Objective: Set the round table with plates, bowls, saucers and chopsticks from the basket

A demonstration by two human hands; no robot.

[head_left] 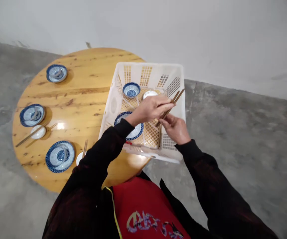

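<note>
Both my hands are over the right side of a white plastic basket (150, 68). Between them run slim brown chopsticks (179, 96), slanting up to the right. My left hand (149, 108) pinches them near the middle, fingers closed. Lower down, the fingers of my right hand (177, 127) are closed on their lower part. Another chopstick (160, 136) stands against the basket's inner side below. Inside the basket are a blue-and-white bowl (131, 90), a small white dish (149, 94) and a blue-rimmed plate (136, 132), partly covered by my left wrist.
The basket rests on a round wooden table (84, 96), overhanging its right edge. Place settings on the left include blue-rimmed plates with bowls (60, 156), (32, 115), (56, 73). Chopsticks (30, 136) lie across a small white dish (38, 132). A pale wall (208, 39) stands behind.
</note>
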